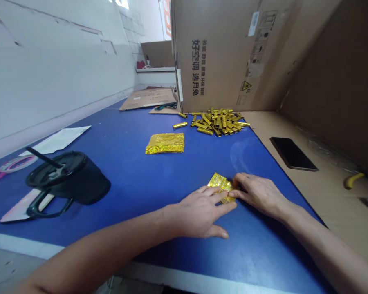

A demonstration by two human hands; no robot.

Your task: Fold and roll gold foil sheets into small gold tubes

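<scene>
A small sheet of gold foil [216,180] lies on the blue table under my fingers. My left hand [204,212] rests on it palm down, fingers spread and the thumb stretched out toward me. From the right, my right hand [260,194] pinches the foil's right side, where the fingertips partly hide it. Farther off and to the left sits a flat stack of gold foil sheets [164,143]. At the back, against the cardboard, is a heap of small gold foil tubes [221,122], with a few strays at its left.
A dark lidded mug [76,179] with a straw stands at left, beside a roll of tape [16,163] and a white paper [61,139]. A large cardboard box [221,53] walls off the back. On cardboard at right lie a phone [292,153] and a yellow curved object [352,180].
</scene>
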